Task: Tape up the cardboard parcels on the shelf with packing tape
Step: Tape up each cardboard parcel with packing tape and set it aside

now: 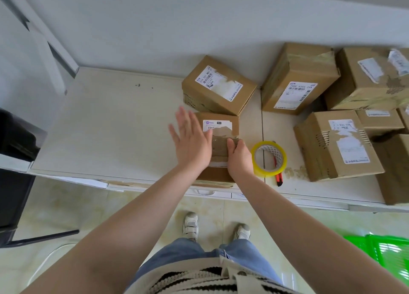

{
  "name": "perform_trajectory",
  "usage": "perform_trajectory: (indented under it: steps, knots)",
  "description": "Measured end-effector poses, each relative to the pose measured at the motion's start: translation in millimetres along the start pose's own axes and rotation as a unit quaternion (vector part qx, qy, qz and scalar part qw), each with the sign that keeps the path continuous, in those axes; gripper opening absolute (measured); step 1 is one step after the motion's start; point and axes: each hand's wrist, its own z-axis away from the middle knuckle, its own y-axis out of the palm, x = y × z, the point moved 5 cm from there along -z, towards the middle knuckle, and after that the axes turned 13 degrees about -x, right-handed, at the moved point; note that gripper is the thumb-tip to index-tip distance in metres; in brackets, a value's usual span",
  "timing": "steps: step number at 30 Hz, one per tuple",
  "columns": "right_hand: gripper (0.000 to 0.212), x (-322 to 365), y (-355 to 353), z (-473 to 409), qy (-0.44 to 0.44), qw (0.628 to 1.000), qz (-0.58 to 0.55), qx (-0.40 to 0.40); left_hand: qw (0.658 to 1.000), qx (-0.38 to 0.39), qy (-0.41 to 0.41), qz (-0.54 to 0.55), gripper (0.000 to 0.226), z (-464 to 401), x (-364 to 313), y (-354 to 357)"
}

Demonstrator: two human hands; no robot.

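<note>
1. Foreground: person's legs in blue denim, pale shoes (pixel 190 226) on a tiled floor; green crate (pixel 386 251) at lower right.
2. Shelf (pixel 99 125), front edge: small box (pixel 221 145) sits at the edge, w/ a torn white label on top.
3. Left hand (pixel 191 143): fingers straight and spread, palm flat against the box's left side/top; nothing grasped.
4. Right hand (pixel 240 156): fingers curled over the box's right top edge, gripping it.
5. Just right of the box: tape roll (pixel 269 158), yellowish, lying flat on the shelf, close to the right hand but apart from it. A red cutter (pixel 278 175) lies partly under/through the roll.
6. Behind the small box: second box (pixel 218 85), labelled, touching its far edge.
7. Right side, mid to far: stacked boxes (pixel 336 143), approx. five or more, several w/ torn labels and tape strips.
8. Far: white wall (pixel 199 23) behind the shelf.
</note>
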Motion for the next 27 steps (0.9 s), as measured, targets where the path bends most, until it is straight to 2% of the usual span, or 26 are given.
perform_trajectory:
  steps: [3, 6, 11, 16, 23, 27]
  knots:
    - [0.04, -2, 2, -1, -0.003, 1.0, -0.005, -0.008, 0.994, -0.01, 0.106, -0.034, 0.069, -6, -28, 10]
    - [0.04, -4, 3, -3, 0.002, 1.0, -0.019, -0.012, 0.987, -0.026, 0.134, -0.082, 0.069, -5, -30, 21]
    - [0.038, -6, 5, -5, 0.001, 0.999, -0.032, -0.011, 0.987, -0.026, 0.129, -0.092, 0.069, -7, -28, 27]
    - [0.036, -10, 2, -4, 0.001, 0.995, -0.096, -0.01, 0.986, -0.007, 0.139, -0.093, 0.073, 1, -31, 18]
    - [0.04, -8, 5, -6, 0.011, 0.995, -0.101, 0.014, 0.989, 0.018, 0.11, -0.096, 0.076, 14, -22, 17]
    - [0.043, -11, 4, -7, 0.011, 0.995, -0.101, 0.013, 0.999, 0.017, 0.037, -0.024, 0.091, 17, -14, 5]
